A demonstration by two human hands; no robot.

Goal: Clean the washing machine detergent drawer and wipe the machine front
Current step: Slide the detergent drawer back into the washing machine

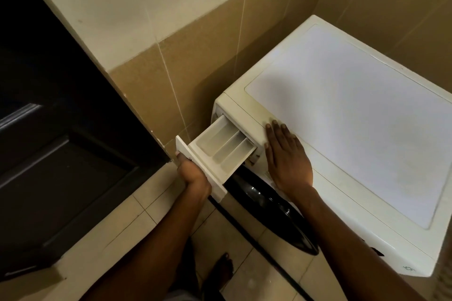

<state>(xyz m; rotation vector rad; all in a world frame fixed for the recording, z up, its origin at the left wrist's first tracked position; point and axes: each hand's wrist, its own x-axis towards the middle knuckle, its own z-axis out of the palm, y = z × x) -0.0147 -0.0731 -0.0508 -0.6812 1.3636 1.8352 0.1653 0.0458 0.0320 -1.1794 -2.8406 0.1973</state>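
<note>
Left hand point(193, 173) gripping the pulled-out detergent drawer point(220, 151), right hand point(286, 156) flat on the washing machine point(354, 115) top

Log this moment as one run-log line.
left hand grips detergent drawer front | drawer partly out of its slot | right hand flat on washing machine top

No text, brand or number can be read here. On the front panel of the detergent drawer point(221, 151), just beside the fingers of the left hand point(193, 175), there is a small reddish print point(189, 159), too small to read. On the front edge of the washing machine point(342, 117), well apart from the right hand point(286, 156) and behind its wrist, there are some dark marks point(376, 250). Further the same way, near the corner, is a small grey sign point(408, 268). Both are too blurred to read.
</note>
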